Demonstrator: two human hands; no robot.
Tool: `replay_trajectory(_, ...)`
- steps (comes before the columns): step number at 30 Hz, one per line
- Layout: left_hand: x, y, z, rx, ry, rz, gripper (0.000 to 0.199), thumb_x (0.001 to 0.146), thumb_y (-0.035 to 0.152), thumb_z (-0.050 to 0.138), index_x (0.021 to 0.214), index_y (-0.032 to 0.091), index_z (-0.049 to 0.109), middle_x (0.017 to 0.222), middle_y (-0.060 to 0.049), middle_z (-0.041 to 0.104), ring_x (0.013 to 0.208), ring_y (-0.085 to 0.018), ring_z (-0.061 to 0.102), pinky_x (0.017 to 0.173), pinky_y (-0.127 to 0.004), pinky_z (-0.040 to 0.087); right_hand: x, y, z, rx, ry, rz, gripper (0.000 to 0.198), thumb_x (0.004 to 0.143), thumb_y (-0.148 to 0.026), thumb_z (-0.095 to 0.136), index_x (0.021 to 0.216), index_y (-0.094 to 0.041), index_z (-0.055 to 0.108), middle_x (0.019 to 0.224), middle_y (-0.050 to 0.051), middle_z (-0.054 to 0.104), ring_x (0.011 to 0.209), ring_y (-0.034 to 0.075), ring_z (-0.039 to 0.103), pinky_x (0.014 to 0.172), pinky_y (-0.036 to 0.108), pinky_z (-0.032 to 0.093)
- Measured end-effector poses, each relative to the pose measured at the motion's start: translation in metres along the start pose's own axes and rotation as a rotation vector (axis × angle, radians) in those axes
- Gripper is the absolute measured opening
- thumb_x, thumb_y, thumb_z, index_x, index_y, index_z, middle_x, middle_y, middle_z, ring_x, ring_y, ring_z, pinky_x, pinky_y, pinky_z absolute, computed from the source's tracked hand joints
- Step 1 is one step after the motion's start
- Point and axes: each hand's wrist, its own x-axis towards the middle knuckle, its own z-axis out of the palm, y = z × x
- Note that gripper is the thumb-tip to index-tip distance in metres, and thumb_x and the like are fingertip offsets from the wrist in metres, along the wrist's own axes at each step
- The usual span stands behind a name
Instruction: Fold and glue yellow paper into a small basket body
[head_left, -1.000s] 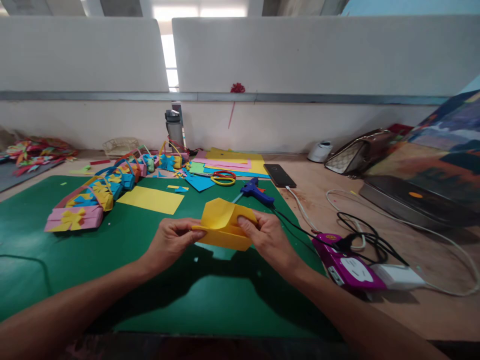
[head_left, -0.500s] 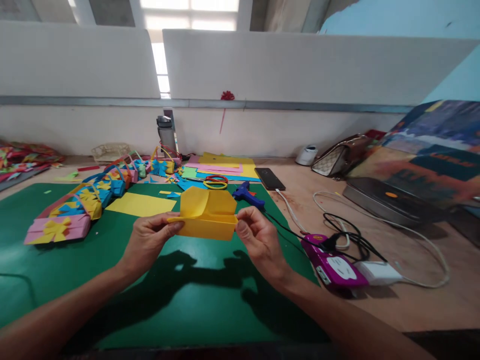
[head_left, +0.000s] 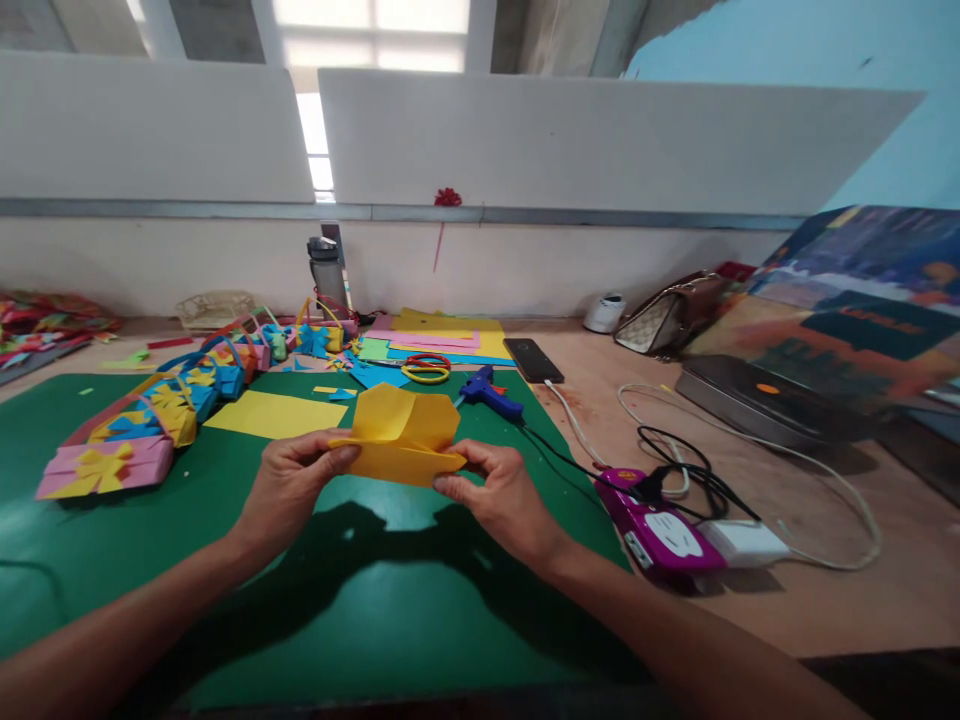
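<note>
A folded piece of yellow paper is held up above the green mat, its back flap standing and its front edge creased. My left hand pinches its left end between thumb and fingers. At the right end, my right hand grips the paper with the thumb in front and the fingers behind. Behind the paper lie a blue glue gun and a flat yellow sheet. Shadows of both hands fall on the mat below.
Small paper baskets with bows line the left side. Scissors and stacked coloured paper lie at the back. A phone, a purple power strip, cables and a dark case occupy the right. A bottle stands behind.
My right hand has closed in on the right end of the yellow paper, its thumb now on the front lower edge. My left hand keeps its pinch. The view has shifted slightly.
</note>
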Motion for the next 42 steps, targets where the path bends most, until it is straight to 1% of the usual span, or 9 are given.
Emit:
replay_trajectory(7,0.0022,-0.0036,0.0004,-0.060,-0.031,-0.060,0.028,0.064,0.041,0.073,0.075,0.015,0.072,0.075,-0.004,0.069,0.070,-0.016,0.061,0.063,-0.023,0.052,0.0006,-0.0005,0.0002,0.026,0.003,0.045,0.006,0.065,-0.020,0.062,0.070,-0.017,0.065,0.068,-0.001,0.064,0.065,0.013,0.056,0.061,0.023,0.043)
replay_trajectory(11,0.0037,-0.0059,0.0013,-0.139,-0.029,-0.101,0.030,0.062,0.042,0.074,0.072,0.014,0.071,0.072,-0.004,0.066,0.070,-0.017,0.061,0.062,-0.027,0.054,0.0007,0.0000,-0.0005,-0.009,-0.033,0.075,0.008,0.065,-0.019,0.062,0.071,-0.016,0.066,0.069,-0.001,0.065,0.065,0.013,0.056,0.061,0.024,0.043)
replay_trajectory(15,0.0037,-0.0062,0.0007,-0.110,-0.037,-0.105,0.029,0.064,0.042,0.073,0.072,0.014,0.069,0.070,-0.003,0.066,0.068,-0.016,0.061,0.062,-0.024,0.053,0.0015,0.0022,-0.0013,-0.084,-0.016,0.090,0.007,0.067,-0.019,0.059,0.063,-0.016,0.064,0.063,-0.001,0.062,0.062,0.013,0.053,0.058,0.024,0.039)
replay_trajectory(18,0.0034,-0.0044,0.0008,-0.010,-0.089,-0.105,0.028,0.066,0.041,0.071,0.074,0.015,0.070,0.071,-0.003,0.068,0.069,-0.016,0.061,0.061,-0.022,0.051,0.0015,0.0026,-0.0020,-0.104,0.021,0.070,0.011,0.069,-0.021,0.057,0.061,-0.016,0.062,0.061,-0.002,0.059,0.060,0.012,0.051,0.057,0.023,0.037)
replay_trajectory(21,0.0035,-0.0023,0.0025,0.069,-0.136,-0.089,0.028,0.062,0.040,0.073,0.074,0.015,0.070,0.074,-0.004,0.070,0.070,-0.018,0.062,0.061,-0.023,0.051,0.0007,0.0009,-0.0029,-0.101,0.061,0.016,0.013,0.071,-0.023,0.056,0.060,-0.017,0.059,0.060,-0.002,0.057,0.059,0.012,0.049,0.056,0.023,0.036)
replay_trajectory(26,0.0041,-0.0031,0.0044,0.080,-0.154,-0.120,0.026,0.058,0.037,0.075,0.071,0.016,0.069,0.072,-0.004,0.070,0.068,-0.018,0.063,0.061,-0.024,0.051,-0.0002,-0.0016,-0.0036,-0.134,0.116,-0.063,0.017,0.074,-0.026,0.054,0.058,-0.019,0.052,0.058,-0.003,0.050,0.056,0.011,0.042,0.054,0.023,0.034)
replay_trajectory(31,0.0043,-0.0061,0.0030,0.080,-0.133,-0.127,0.023,0.060,0.036,0.073,0.066,0.015,0.069,0.064,-0.002,0.068,0.059,-0.014,0.059,0.055,-0.021,0.048,0.0011,0.0015,-0.0031,-0.149,0.114,-0.059,0.023,0.076,-0.027,0.052,0.056,-0.020,0.043,0.056,-0.005,0.041,0.054,0.010,0.037,0.051,0.022,0.031)
replay_trajectory(37,0.0035,-0.0028,0.0033,0.057,-0.092,-0.096,0.019,0.062,0.034,0.072,0.067,0.015,0.070,0.068,-0.003,0.069,0.062,-0.014,0.061,0.056,-0.021,0.048,0.0016,0.0030,-0.0025,-0.087,0.014,-0.003,0.013,0.072,-0.025,0.056,0.063,-0.018,0.051,0.062,-0.004,0.050,0.059,0.011,0.045,0.055,0.022,0.036)
replay_trajectory(42,0.0048,-0.0039,0.0028,0.043,-0.138,-0.112,0.018,0.062,0.032,0.073,0.072,0.016,0.072,0.073,-0.003,0.072,0.067,-0.016,0.063,0.062,-0.022,0.050,0.0017,-0.0016,-0.0029,-0.078,0.056,0.002,0.010,0.068,-0.022,0.058,0.060,-0.018,0.054,0.062,-0.003,0.054,0.059,0.012,0.049,0.056,0.023,0.038)
